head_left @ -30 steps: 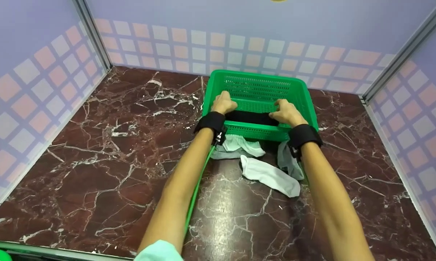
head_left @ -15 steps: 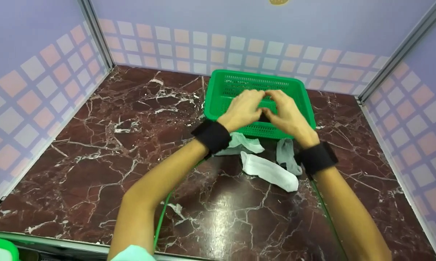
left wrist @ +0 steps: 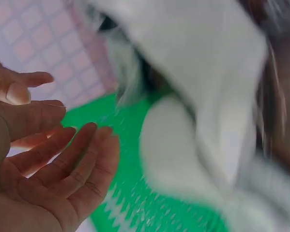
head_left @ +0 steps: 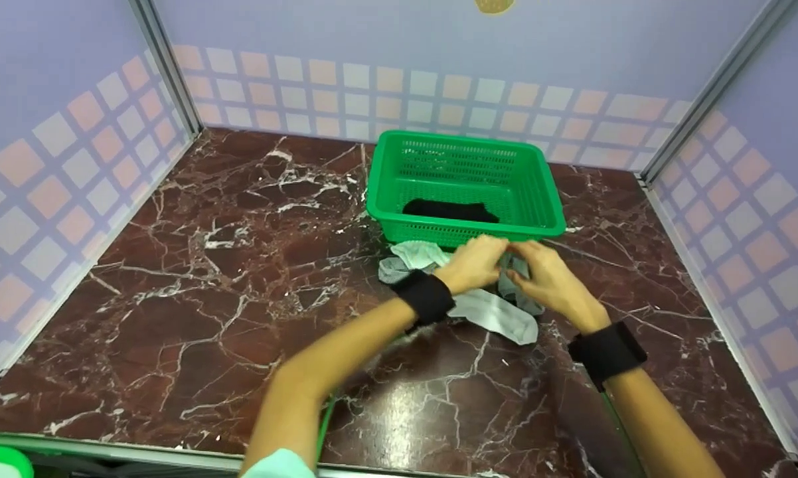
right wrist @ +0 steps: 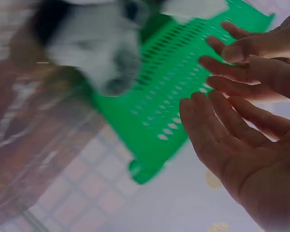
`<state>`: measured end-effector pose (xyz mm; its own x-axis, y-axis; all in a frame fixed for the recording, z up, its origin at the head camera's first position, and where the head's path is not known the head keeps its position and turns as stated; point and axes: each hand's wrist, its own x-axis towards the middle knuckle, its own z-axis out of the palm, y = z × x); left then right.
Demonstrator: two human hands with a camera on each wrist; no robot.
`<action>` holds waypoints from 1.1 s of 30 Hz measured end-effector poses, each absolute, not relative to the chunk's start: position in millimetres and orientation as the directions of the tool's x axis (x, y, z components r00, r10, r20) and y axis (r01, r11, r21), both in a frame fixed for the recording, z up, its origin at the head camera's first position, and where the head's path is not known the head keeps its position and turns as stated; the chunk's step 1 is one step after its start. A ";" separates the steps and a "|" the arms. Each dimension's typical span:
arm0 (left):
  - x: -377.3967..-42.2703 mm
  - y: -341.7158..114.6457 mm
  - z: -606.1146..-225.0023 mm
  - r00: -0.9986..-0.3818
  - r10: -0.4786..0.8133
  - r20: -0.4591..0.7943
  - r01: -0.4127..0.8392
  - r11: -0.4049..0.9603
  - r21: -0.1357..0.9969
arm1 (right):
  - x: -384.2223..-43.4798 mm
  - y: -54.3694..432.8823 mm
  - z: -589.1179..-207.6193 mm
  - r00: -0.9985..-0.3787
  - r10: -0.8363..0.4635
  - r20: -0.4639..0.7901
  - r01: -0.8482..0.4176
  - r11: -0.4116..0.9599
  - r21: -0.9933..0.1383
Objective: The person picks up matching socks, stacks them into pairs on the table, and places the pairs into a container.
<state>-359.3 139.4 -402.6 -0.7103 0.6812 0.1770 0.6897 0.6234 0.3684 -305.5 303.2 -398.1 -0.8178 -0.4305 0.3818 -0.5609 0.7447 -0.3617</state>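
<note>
My left hand point(head_left: 475, 265) and right hand point(head_left: 558, 285) hover close together over the socks in front of the green basket point(head_left: 465, 231). Fingers are loosely bent with nothing between them; in the wrist views both palms show bare. Below the hands a white sock point(head_left: 495, 320) lies slantwise. To its left sit a white sock point(head_left: 415, 253) and a grey one point(head_left: 394, 271), overlapping. A grey sock point(head_left: 528, 304) lies at the right, partly hidden by the right hand. Inside the basket, near its front wall, rests a black sock point(head_left: 449, 210).
The basket stands near the back wall point(head_left: 306, 93) of a three-sided booth, on a dark red marbled tabletop point(head_left: 173, 318). Black bands circle both wrists, with green cords running from them. A green object point(head_left: 4, 458) shows below the table's front left edge.
Both hands have left the black sock, which now lies in the basket, and come back toward me over the socks in front. The hands have also drawn closer together.
</note>
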 end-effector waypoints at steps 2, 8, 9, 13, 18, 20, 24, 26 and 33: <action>-360.7 148.7 -418.0 -0.709 0.686 0.163 0.696 0.643 0.321 | -305.2 308.3 -412.7 -0.839 -0.410 0.357 -0.529 0.767 -0.362; -365.7 163.7 -444.5 -0.664 0.735 0.139 0.748 0.650 0.136 | -299.8 317.9 -446.9 -0.881 -0.379 0.283 -0.458 0.832 -0.312; -366.3 165.0 -446.4 -0.658 0.741 0.132 0.753 0.647 0.123 | -299.0 318.2 -449.8 -0.879 -0.384 0.281 -0.461 0.835 -0.300; -367.2 167.0 -449.9 -0.649 0.755 0.089 0.761 0.643 0.093 | -296.7 317.4 -453.7 -0.881 -0.395 0.262 -0.462 0.840 -0.286; -366.6 169.2 -450.2 -0.640 0.761 0.106 0.768 0.636 0.071 | -293.1 313.9 -449.8 -0.911 -0.350 0.218 -0.399 0.882 -0.252; -366.1 170.5 -449.0 -0.639 0.760 0.120 0.769 0.635 0.074 | -291.9 312.6 -448.6 -0.924 -0.328 0.199 -0.370 0.898 -0.237; -366.1 172.6 -443.9 -0.663 0.737 0.131 0.749 0.651 0.126 | -292.0 313.0 -448.7 -0.941 -0.280 0.192 -0.322 0.914 -0.245; -366.9 172.6 -439.9 -0.673 0.725 0.148 0.739 0.651 0.174 | -292.2 314.8 -449.3 -0.947 -0.249 0.204 -0.297 0.922 -0.248; -369.8 167.2 -425.3 -0.680 0.700 0.217 0.731 0.622 0.281 | -291.0 325.8 -453.3 -0.906 -0.225 0.359 -0.324 0.913 -0.247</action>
